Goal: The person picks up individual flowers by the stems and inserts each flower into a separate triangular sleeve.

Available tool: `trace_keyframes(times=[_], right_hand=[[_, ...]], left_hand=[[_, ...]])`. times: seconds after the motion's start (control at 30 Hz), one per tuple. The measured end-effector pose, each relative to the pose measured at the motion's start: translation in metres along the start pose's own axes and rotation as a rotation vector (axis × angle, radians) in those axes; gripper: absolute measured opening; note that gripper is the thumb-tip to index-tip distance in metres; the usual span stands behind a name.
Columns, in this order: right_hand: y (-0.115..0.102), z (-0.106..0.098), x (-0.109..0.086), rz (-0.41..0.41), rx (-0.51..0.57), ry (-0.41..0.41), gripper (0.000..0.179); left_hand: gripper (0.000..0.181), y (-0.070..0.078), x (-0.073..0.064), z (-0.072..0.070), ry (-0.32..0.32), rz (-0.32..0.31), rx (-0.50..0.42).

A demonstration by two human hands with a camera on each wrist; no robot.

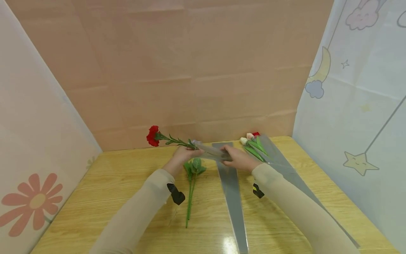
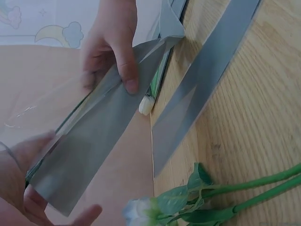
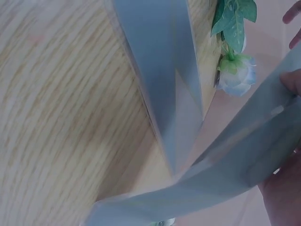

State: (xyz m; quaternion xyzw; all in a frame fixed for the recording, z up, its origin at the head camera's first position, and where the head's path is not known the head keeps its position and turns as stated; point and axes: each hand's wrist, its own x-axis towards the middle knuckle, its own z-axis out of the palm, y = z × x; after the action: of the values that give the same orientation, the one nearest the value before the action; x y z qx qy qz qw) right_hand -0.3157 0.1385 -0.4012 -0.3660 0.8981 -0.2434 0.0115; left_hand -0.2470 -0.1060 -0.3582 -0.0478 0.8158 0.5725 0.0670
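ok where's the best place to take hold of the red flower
Probably the green stem just below the bloom, pinched from the near side: that slim stretch sticks out of the wrapper, slanting upward, while the frilly petals could crush.

I can pass over wide bare tabletop (image 1: 101,190) left of the left arm (image 1: 137,208). Between it and the right arm (image 1: 291,201), stems (image 1: 190,201) and a grey strip (image 1: 230,190) lie flat, a narrow bare lane separating them. A raised red flower (image 1: 153,136) juts left; tulips (image 1: 252,144) obstruct far right; the wall (image 1: 190,88) blocks beyond.
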Motion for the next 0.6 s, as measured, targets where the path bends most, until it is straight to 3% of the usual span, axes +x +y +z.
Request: trace_keyframes(times=[0.23,0.4,0.6], right_hand=[[0.0016,-0.0003,-0.0020,0.015,0.016,0.027,0.036],[0.0012,-0.0015,-0.0047,-0.009,0.045,0.043,0.029],[0.0058,-0.0011,-0.0075,-0.022,0.057,0.075,0.026]], left_hand=[[0.033,0.0013,0.0040,-0.0001,-0.070,0.075,0.138],[0.024,0.0007,0.0043,-0.0020,-0.094,0.104,0.146],[0.031,0.0039,-0.0012,-0.0090,-0.087,0.126,0.159]])
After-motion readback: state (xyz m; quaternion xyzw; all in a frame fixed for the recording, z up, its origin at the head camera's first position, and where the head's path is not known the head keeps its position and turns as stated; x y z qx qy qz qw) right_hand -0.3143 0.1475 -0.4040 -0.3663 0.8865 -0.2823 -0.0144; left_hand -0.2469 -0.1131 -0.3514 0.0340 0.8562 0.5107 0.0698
